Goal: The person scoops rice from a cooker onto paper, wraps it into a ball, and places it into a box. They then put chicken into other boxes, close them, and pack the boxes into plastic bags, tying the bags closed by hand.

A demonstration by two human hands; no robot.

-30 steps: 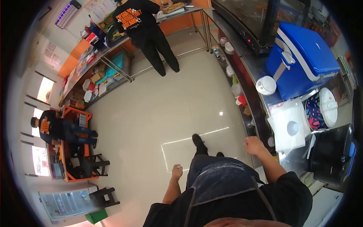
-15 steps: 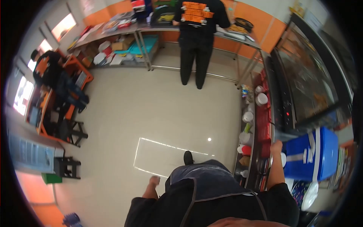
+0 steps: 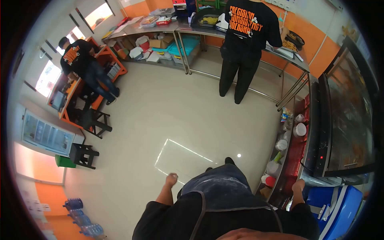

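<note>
My left hand [image 3: 172,179] hangs out over the tiled floor, its fingers curled in and nothing showing in them. On the other side, my right hand [image 3: 298,185] is loosely closed beside the edge of the steel counter, close to a blue cooler box [image 3: 340,212] with pale straps. No object shows in that hand either. Between my arms hangs a dark apron [image 3: 220,186] with whitish smears on its front. My shoe [image 3: 229,161] pokes out past the apron's edge.
A person [image 3: 244,48] stands at the steel table [image 3: 196,33] ahead; another person [image 3: 82,66] leans over an orange desk [image 3: 105,52]. Black stools [image 3: 94,122] stand at left, large water bottles [image 3: 82,218] behind. At right are a glass-fronted cabinet [image 3: 352,108] and shelves holding tubs [image 3: 300,129].
My view has swung left and moved forward across the floor. My left hand has swung forward; my right hand has passed along the counter beside the blue cooler box. The water bottles have come into view.
</note>
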